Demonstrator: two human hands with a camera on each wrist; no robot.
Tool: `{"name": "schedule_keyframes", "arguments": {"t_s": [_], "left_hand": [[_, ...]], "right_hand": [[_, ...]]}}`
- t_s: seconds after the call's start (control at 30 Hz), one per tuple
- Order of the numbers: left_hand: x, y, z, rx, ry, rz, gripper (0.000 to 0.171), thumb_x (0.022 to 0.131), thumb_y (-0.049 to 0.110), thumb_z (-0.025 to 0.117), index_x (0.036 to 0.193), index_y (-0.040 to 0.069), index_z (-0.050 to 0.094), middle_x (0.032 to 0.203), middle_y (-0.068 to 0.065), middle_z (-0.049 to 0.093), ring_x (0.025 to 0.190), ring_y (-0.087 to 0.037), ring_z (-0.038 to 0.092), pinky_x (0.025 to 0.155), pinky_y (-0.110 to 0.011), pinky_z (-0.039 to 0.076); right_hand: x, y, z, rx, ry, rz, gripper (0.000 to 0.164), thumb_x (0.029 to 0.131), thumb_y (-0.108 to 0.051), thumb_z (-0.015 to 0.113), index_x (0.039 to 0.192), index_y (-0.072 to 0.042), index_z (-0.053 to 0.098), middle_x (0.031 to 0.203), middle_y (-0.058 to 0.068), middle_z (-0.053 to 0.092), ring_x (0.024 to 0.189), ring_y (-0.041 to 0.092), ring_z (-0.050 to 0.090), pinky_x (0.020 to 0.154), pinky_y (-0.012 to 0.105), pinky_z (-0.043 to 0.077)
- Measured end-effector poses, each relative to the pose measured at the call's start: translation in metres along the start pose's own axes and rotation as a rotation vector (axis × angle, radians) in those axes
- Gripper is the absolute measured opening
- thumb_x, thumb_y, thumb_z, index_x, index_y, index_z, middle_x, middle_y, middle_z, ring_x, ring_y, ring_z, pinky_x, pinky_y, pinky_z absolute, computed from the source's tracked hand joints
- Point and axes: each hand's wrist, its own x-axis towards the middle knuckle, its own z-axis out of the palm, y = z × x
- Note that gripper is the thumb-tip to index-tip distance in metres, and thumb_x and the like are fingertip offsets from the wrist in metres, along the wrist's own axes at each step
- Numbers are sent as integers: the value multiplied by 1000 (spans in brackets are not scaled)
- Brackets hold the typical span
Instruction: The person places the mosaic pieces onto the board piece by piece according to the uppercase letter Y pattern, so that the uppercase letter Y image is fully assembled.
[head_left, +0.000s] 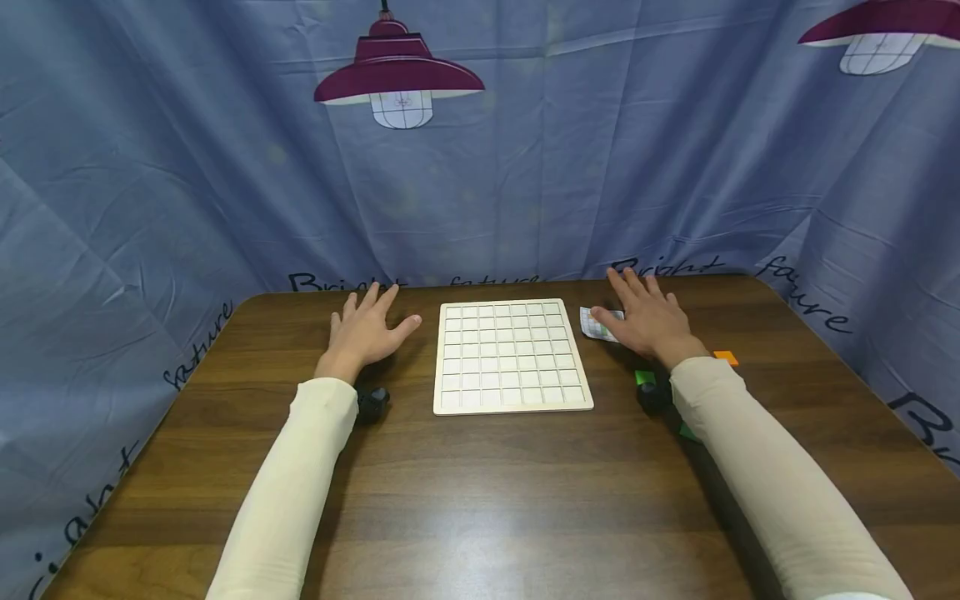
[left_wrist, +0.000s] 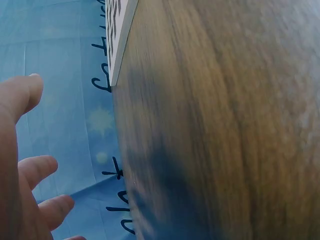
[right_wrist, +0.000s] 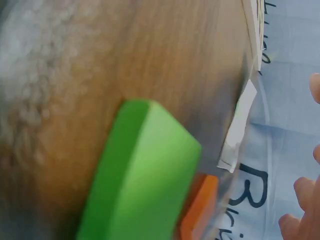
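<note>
A pale wooden grid board (head_left: 513, 357) with rows of square recesses lies flat on the table. To its left, my left hand (head_left: 366, 332) hovers with fingers spread and holds nothing. My right hand (head_left: 647, 321) is on the other side, its fingers also spread and its palm free. Beneath or beside that hand lies a small printed paper (head_left: 597, 324), partly covered by the thumb in the head view. Close to the right wrist are a green block (right_wrist: 150, 170) and an orange piece (head_left: 726, 358). The right forearm hides part of these pieces.
The brown wooden table (head_left: 480, 500) ends at a blue curtain (head_left: 517, 183) printed with lamps and lettering. Another green piece (head_left: 688, 432) shows partly beside the right sleeve. Dark wrist cameras sit under both wrists, the left camera (head_left: 372, 405) near the board.
</note>
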Motion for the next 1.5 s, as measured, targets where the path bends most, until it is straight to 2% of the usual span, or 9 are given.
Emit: {"name": "schedule_keyframes", "arguments": {"t_s": [0.2,0.37,0.5,0.63,0.73,0.9,1.13,1.3,1.5], "left_hand": [[-3,-3,-2,20,-13,23,87,97,71,44,164,23,19,168,-17,7,150,-50,0,111,-75,7],[-4,-2,-4,30,-56,65,89,95,74,43,164,23,20,168,-15,8,150,-50,2,111,-74,11],[-7,-1,-2,25,-123,115,91,93,76,44,163,22,23,168,-12,11,149,-50,6,111,-73,15],[-10,1,0,-13,-196,197,90,93,72,52,162,19,27,168,-11,16,149,-48,10,112,-70,19],[-12,2,2,-101,-249,281,90,93,63,62,161,15,30,167,-12,20,150,-42,16,115,-62,21],[-12,3,8,-177,-320,358,90,89,51,74,159,11,34,166,-10,23,150,-31,23,117,-51,25],[-13,3,12,-124,-346,408,89,87,47,78,157,10,38,165,-10,26,151,-38,17,118,-58,19],[-14,5,14,-90,-354,388,88,87,51,76,157,14,39,166,-6,25,151,-42,13,114,-68,14],[-14,10,16,-100,-371,401,90,86,57,75,157,17,39,166,-3,23,152,-38,12,116,-66,13]], "right_hand": [[-14,-3,-16,-14,-1,-33,90,99,-73,29,164,-21,-3,167,19,-3,148,53,-3,111,73,0],[-38,4,-28,-43,-22,-52,91,99,-72,36,165,-18,2,166,24,4,146,55,6,110,74,10],[-70,11,-29,-140,1,-99,84,100,-62,47,161,-8,27,156,30,33,136,55,34,106,71,26],[-109,19,-25,-234,50,-181,65,97,-50,63,134,3,58,118,27,63,105,48,60,91,66,42],[-136,23,-20,-258,70,-234,54,92,-45,72,119,2,67,105,16,68,96,40,64,85,64,45],[-166,24,-8,-252,67,-266,49,85,-41,80,116,-4,71,103,8,67,97,39,65,92,72,39],[-178,25,4,-235,71,-276,41,84,-30,82,112,-3,72,101,6,65,92,34,65,91,69,42],[-179,25,6,-234,88,-293,37,85,-26,81,111,-2,71,100,8,64,91,33,67,88,68,46],[-181,24,7,-215,85,-296,35,85,-24,82,110,-3,70,97,5,62,80,23,63,77,57,52]]}}
